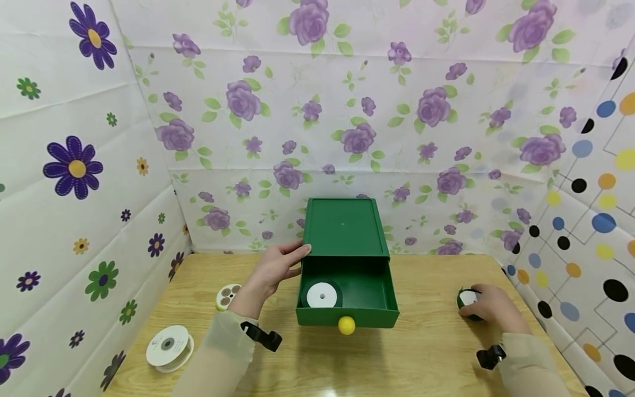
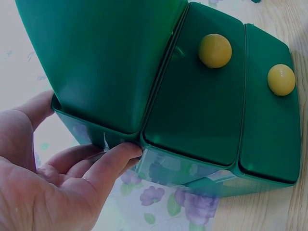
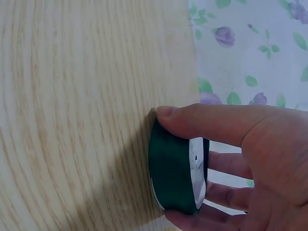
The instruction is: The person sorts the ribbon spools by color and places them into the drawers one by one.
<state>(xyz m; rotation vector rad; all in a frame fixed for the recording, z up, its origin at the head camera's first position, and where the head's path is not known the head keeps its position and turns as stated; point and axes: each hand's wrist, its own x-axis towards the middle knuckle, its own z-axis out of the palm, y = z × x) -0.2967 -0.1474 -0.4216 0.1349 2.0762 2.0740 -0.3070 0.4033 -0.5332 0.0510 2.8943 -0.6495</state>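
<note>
Dk-green ribbon spool (image 3: pixel 171 168) is gripped btw thumb & fingers of R hand (image 1: pixel 491 309), well to the R of the green drawer unit (image 1: pixel 344 226); whether it's lifted off the table (image 1: pixel 416 358) can't be told. Unit's L side is touched by L hand (image 1: pixel 272 268): thumb set at top edge, fingers loosely spread & laid on side wall, nothing picked up. Unit's top drawer (image 1: pixel 367 318) is pulled out, w/ a white-faced spool (image 1: pixel 313 295) laid flat in its L part; two lower drawers (image 2: pixel 202 106) are seen shut, w/ yellow knobs. L of unit, a holed spool (image 1: pixel 228 295) is partly hidden by L wrist; a white spool (image 1: pixel 166 344) is placed farther L, nearer the front.
</note>
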